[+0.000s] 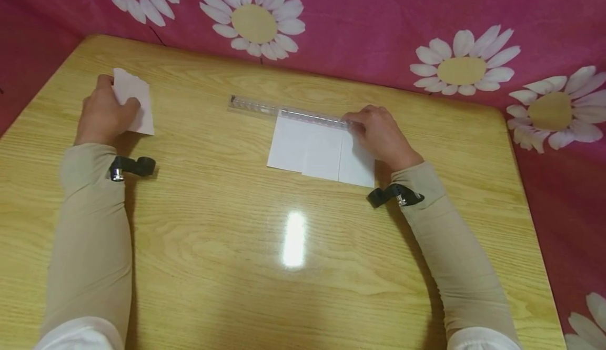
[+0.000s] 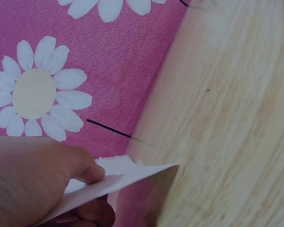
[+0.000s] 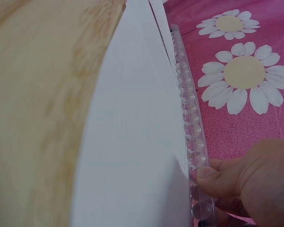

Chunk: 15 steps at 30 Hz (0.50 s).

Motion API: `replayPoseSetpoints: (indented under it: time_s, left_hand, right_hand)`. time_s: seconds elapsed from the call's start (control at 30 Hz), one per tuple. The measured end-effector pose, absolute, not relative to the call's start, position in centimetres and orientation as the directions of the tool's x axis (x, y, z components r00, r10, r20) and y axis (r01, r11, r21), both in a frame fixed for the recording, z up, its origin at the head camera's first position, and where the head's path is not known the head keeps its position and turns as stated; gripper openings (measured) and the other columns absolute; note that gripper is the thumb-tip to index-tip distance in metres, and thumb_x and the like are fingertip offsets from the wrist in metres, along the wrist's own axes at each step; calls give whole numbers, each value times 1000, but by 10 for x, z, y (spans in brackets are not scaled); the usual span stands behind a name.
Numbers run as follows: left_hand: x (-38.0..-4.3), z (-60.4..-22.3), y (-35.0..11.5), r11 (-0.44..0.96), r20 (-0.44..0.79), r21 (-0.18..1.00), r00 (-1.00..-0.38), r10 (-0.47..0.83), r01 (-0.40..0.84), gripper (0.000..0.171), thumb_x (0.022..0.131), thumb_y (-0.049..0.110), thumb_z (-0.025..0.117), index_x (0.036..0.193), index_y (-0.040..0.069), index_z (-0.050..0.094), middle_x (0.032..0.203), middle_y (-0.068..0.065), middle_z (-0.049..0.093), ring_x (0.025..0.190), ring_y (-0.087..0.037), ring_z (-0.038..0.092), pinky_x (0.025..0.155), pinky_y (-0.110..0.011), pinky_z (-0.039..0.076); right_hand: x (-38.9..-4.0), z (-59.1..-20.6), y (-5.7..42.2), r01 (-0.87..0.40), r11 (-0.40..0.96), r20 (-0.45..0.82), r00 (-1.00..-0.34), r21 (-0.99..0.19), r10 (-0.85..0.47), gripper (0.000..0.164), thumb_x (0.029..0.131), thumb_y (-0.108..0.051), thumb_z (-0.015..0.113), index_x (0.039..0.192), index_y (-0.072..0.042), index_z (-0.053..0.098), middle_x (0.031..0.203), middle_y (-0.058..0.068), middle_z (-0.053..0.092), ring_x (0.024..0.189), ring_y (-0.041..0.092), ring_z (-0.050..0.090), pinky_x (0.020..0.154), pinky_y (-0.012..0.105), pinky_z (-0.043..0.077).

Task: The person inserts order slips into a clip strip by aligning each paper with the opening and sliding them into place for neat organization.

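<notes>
My left hand (image 1: 101, 113) pinches a white piece of paper (image 1: 136, 91) at the far left of the table, thumb on top and fingers beneath. Seen in the left wrist view, that paper (image 2: 120, 166) is tilted and has a ragged far edge. With thumb and fingers my right hand (image 1: 385, 137) grips the right end of a clear plastic ruler (image 1: 255, 106). White paper pieces (image 1: 322, 150) lie side by side on the table, the ruler along their far edge. In the right wrist view a narrow gap parts two of the pieces, and the ruler (image 3: 193, 127) shows a row of round shapes.
The wooden table (image 1: 213, 223) has its far edge against a pink cloth (image 1: 350, 29) with large white flowers. Black wrist cameras are strapped to both sleeves. A bright light reflection (image 1: 294, 239) shows on the tabletop.
</notes>
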<state>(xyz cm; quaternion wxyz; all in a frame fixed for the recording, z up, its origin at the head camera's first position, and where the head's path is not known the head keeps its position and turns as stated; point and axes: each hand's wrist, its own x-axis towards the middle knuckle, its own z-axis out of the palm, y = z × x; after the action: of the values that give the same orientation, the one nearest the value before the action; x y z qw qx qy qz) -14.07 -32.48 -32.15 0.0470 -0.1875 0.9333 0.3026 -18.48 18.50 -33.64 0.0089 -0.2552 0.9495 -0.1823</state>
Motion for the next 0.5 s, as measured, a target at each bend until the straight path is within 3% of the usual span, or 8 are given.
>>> replayPoseSetpoints:
  time_s: [0.2,0.5]
  left_hand:
    - [-144,-321,-322,737,-201,555,-922,-330,-385,72,104,41,29,160,-2,14,156,-39,36,139,-57,37,119,-66,30]
    - [-145,-322,-313,736,-162,578,-933,-320,-353,69,104,39,33,159,1,18,152,-41,40,135,-56,40,116,-66,33]
  right_hand:
    - [-185,-338,187,-482,801,78,-869,-356,-489,29,102,-3,58,126,-4,72,108,25,74,107,41,65,105,54,46]
    - [-185,-336,185,-470,804,64,-874,-365,-482,30,101,-1,57,126,-5,72,109,25,74,109,40,65,107,53,45]
